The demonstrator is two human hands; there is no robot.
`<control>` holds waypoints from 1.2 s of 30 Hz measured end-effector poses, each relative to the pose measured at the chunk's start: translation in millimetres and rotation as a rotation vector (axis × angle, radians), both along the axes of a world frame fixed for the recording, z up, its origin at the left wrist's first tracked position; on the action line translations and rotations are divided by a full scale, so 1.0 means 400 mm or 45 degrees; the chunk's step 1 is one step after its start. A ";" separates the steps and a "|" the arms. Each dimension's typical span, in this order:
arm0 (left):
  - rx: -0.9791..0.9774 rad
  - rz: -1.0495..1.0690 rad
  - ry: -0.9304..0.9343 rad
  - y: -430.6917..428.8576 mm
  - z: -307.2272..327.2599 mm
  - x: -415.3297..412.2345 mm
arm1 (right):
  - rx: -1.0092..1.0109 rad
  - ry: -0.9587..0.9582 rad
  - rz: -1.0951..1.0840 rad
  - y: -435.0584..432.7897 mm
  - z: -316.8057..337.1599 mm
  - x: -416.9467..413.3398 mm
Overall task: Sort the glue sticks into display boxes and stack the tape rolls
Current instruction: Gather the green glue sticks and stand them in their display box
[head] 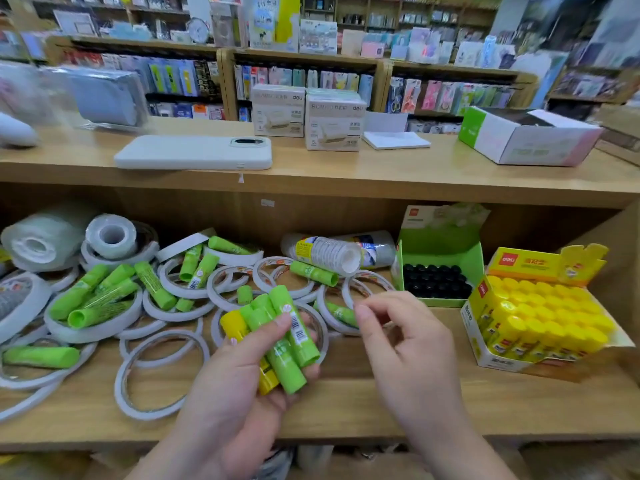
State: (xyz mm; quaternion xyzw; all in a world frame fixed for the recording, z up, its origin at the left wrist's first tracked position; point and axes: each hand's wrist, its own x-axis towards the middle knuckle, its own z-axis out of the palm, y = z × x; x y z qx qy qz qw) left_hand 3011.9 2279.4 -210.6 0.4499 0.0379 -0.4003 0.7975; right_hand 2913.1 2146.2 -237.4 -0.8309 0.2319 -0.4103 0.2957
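Observation:
My left hand grips a bundle of glue sticks, several green and one yellow, over the lower shelf. My right hand hovers just right of the bundle with its fingers loosely bent, holding nothing. Several loose green glue sticks lie among thin white tape rolls scattered across the shelf's left and middle. A green display box with black-capped sticks stands at the right. Beside it a yellow display box is packed with yellow glue sticks.
Thick clear tape rolls sit at the back left, wrapped tape packs at the back middle. On the upper counter lie a white phone, small boxes, a notepad and an open carton.

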 end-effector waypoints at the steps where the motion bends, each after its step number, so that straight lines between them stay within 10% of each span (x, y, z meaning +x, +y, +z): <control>1: -0.012 0.000 0.005 0.003 0.000 0.000 | -0.028 0.144 -0.032 -0.025 -0.008 0.005; 8: -0.025 0.026 0.001 0.020 0.003 -0.006 | -0.234 0.567 -0.068 -0.079 -0.036 0.026; 20: -0.057 -0.024 0.027 -0.053 0.018 -0.093 | 0.168 -0.323 0.134 -0.002 0.065 -0.089; 36: 0.040 -0.482 -0.364 -0.196 -0.013 -0.191 | 0.435 0.024 0.274 -0.102 0.071 -0.251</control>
